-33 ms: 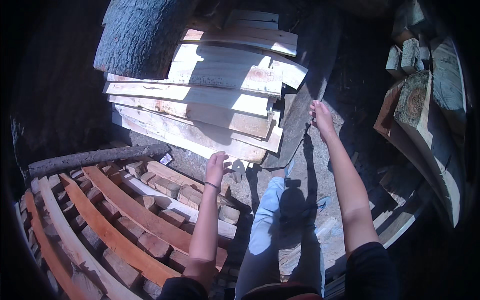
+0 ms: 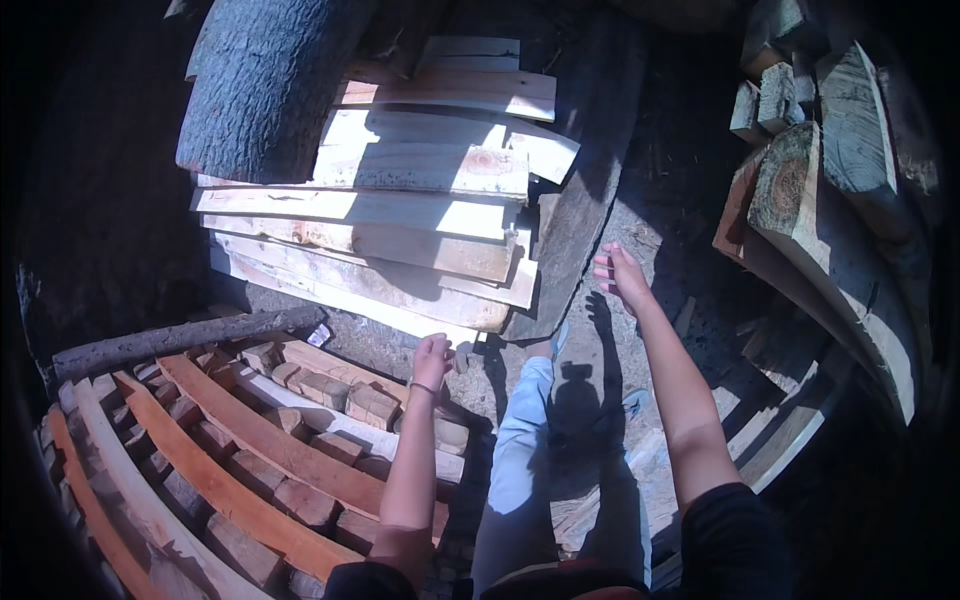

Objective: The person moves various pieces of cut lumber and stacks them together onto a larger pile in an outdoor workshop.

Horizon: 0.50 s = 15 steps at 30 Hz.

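Observation:
My left hand, with a dark band at its wrist, hangs empty in the air, fingers loosely curled but not clenched. It is nearest the near edge of a stack of pale sawn boards, and I see no contact. My right hand is also empty, its fingers bent and slightly apart, over the ground to the right of a dark flat slab. The boards lie side by side and overlap, partly in bright sun and partly in shadow.
A thick bark-covered log stands over the boards' far left end. At lower left is a crisscross pile of wood blocks and reddish strips, with a thin branch behind it. Heavy squared beams are at right. My legs are below.
The view has shifted, so boards, log and beams sit further left and a little lower. Both hands sit lower in the picture, my right one also further left. Neither has taken hold of anything.

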{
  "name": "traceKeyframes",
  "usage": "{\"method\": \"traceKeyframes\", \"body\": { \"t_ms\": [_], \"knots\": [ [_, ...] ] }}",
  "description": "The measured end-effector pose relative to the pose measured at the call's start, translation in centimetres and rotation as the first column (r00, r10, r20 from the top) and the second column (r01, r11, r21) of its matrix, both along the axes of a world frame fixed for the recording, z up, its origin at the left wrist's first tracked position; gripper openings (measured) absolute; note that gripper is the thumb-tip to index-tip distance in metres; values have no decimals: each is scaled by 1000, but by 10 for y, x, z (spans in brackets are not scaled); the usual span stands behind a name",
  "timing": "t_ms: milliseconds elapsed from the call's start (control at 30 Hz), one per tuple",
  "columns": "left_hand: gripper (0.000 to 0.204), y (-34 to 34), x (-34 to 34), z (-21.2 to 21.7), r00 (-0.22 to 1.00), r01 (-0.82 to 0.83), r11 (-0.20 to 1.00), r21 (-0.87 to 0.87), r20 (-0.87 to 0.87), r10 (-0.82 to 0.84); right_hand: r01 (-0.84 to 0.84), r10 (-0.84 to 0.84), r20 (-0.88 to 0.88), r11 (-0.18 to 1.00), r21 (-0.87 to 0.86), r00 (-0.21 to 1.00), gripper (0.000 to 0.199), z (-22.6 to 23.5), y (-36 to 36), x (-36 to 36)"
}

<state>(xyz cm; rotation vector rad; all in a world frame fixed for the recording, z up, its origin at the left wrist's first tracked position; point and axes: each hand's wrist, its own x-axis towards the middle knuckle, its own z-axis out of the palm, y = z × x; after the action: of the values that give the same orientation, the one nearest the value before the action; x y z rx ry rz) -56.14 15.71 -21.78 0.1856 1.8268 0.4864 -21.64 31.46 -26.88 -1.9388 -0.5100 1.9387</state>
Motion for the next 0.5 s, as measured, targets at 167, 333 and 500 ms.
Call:
{"method": "traceKeyframes", "body": {
  "t_ms": [167,333,500],
  "knots": [
    [21,-202,88,-4,954,-165,972,-165,225,200,-158,445,503,843,-514,741,47,81,-357,202],
    [21,-99,167,54,893,450,890,-72,22,-449,358,-149,630,908,-219,762,35,202,-522,329],
    [21,-50,213,132,901,432,895,112,-12,-434,694,-604,501,720,9,620,30,257,-507,447]
  ]
}}
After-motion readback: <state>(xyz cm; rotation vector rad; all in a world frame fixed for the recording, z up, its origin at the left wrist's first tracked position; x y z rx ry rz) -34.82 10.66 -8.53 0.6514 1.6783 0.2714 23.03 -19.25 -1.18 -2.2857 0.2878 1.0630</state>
